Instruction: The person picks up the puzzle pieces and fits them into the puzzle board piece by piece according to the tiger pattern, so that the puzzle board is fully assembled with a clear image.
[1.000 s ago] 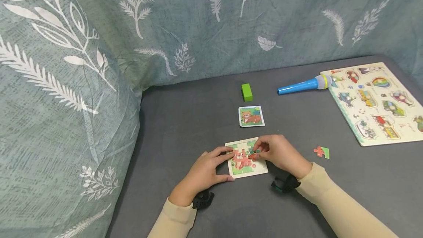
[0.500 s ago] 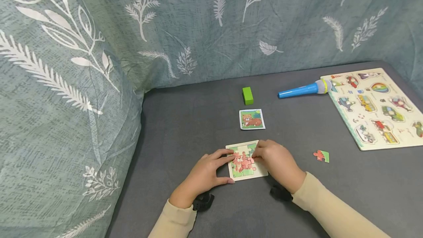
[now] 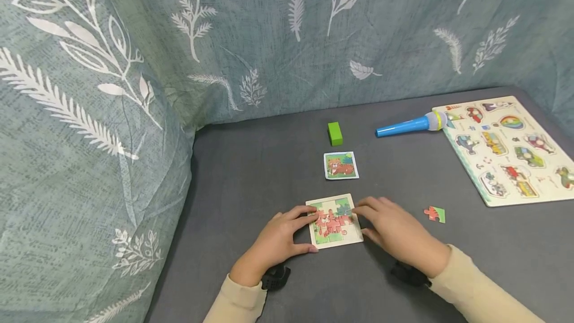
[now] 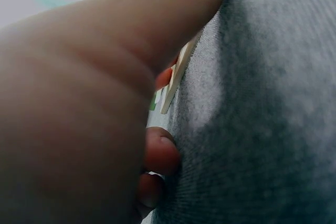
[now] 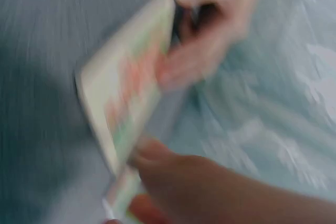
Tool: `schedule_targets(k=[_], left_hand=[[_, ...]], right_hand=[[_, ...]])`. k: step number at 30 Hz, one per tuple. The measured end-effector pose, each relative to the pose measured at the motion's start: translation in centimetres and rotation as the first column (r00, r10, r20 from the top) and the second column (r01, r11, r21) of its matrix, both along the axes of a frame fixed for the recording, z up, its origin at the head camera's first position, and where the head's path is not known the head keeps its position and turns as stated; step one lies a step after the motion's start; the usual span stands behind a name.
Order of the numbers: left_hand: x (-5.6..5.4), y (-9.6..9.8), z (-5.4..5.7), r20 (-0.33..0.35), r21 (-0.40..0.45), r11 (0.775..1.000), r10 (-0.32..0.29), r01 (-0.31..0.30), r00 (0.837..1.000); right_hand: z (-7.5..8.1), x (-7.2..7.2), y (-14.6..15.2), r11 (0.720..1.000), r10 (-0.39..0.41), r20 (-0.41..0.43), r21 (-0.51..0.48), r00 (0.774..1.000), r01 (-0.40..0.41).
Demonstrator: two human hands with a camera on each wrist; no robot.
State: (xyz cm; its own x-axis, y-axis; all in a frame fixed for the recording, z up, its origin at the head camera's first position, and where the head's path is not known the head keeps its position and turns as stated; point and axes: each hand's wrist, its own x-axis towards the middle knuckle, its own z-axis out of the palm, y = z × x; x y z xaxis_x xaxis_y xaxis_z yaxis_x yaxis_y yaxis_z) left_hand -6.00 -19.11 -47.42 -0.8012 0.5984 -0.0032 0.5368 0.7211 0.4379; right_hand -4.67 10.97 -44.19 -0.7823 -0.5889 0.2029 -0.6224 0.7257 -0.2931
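A square jigsaw puzzle board [image 3: 353, 236] lies on the table in the head view, several red and green pieces set in its pale tray. My left hand [image 3: 279, 235] holds its left side, fingertips on the upper part and thumb at the lower left corner. At the right edge of the board, my right hand [image 3: 394, 228] has its fingers loosely bent, with no piece seen in them. A dark green piece [image 3: 344, 208] sits in the upper right of the tray. One loose red and green puzzle piece [image 3: 435, 214] lies to the right. The right wrist view is blurred.
Behind the board lies a small tiger picture card [image 3: 341, 166], with a green block [image 3: 335, 133] beyond it. A blue toy microphone [image 3: 403, 127] touches a large vehicle puzzle board [image 3: 493, 191] at the right. A leaf-print cloth [image 3: 278, 64] hangs along the back and left.
My right hand has let go of the dark green piece in the tray's upper right and drawn back to the right. My left hand has stayed on the board.
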Motion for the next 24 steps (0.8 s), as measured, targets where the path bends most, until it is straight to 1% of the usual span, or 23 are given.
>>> schedule_targets(k=[2, 4, 6, 8, 9, 11, 14, 15, 16, 19, 21, 22, 24], left_hand=[[0.0, 0.1, -0.1, 0.000, -0.001, 1.000, 0.003, -0.003, 1.000], [0.1, 0.1, -0.1, 0.006, 0.002, 1.000, 0.006, -0.006, 1.000], [0.1, 0.1, -0.1, 0.010, 0.004, 1.000, 0.008, -0.008, 1.000], [0.1, 0.1, -0.1, 0.020, 0.010, 1.000, 0.009, -0.010, 1.000], [0.1, 0.0, -0.1, 0.025, 0.015, 1.000, 0.011, -0.011, 1.000], [0.0, -0.1, -0.1, 0.024, 0.019, 1.000, 0.011, -0.012, 1.000], [-0.1, -0.2, -0.1, 0.008, 0.024, 1.000, 0.008, -0.008, 1.000], [-0.1, -0.2, -0.1, 0.002, 0.027, 1.000, 0.006, -0.006, 1.000], [0.0, -0.2, -0.2, -0.004, 0.028, 1.000, 0.003, -0.003, 1.000], [0.0, -0.2, -0.2, -0.014, 0.031, 1.000, -0.004, 0.005, 1.000], [0.1, -0.1, -0.3, -0.011, 0.032, 0.999, -0.007, 0.008, 1.000], [0.1, -0.1, -0.3, -0.009, 0.027, 1.000, -0.006, 0.006, 1.000], [0.1, -0.1, -0.2, -0.003, 0.023, 1.000, -0.002, 0.002, 1.000]], right_hand=[[0.4, 0.6, 2.3, 0.998, -0.062, 0.044, -0.016, 0.997, 0.062], [0.4, 1.6, 4.8, 0.991, -0.134, 0.109, 0.016, 0.985, 0.133], [-0.1, 2.8, 6.9, 0.982, -0.186, 0.205, 0.066, 0.961, 0.176], [-1.0, 3.9, 8.2, 0.978, -0.211, 0.300, 0.075, 0.930, 0.197], [-1.5, 4.4, 8.5, 0.977, -0.214, 0.333, 0.061, 0.918, 0.205], [-2.4, 5.2, 8.7, 0.975, -0.207, 0.365, 0.003, 0.908, 0.221], [-3.1, 6.1, 8.7, 0.966, -0.208, 0.365, -0.069, 0.908, 0.249], [-3.2, 6.2, 8.7, 0.964, -0.214, 0.342, -0.076, 0.915, 0.254], [-3.2, 6.3, 8.8, 0.963, -0.224, 0.331, -0.071, 0.917, 0.261], [-3.0, 6.5, 9.4, 0.964, -0.240, 0.358, -0.019, 0.903, 0.264], [-3.0, 6.7, 9.8, 0.971, -0.213, 0.382, -0.019, 0.899, 0.238], [-3.0, 6.7, 9.9, 0.975, -0.189, 0.411, -0.028, 0.892, 0.220], [-3.2, 6.7, 10.0, 0.979, -0.125, 0.453, -0.086, 0.883, 0.183]])
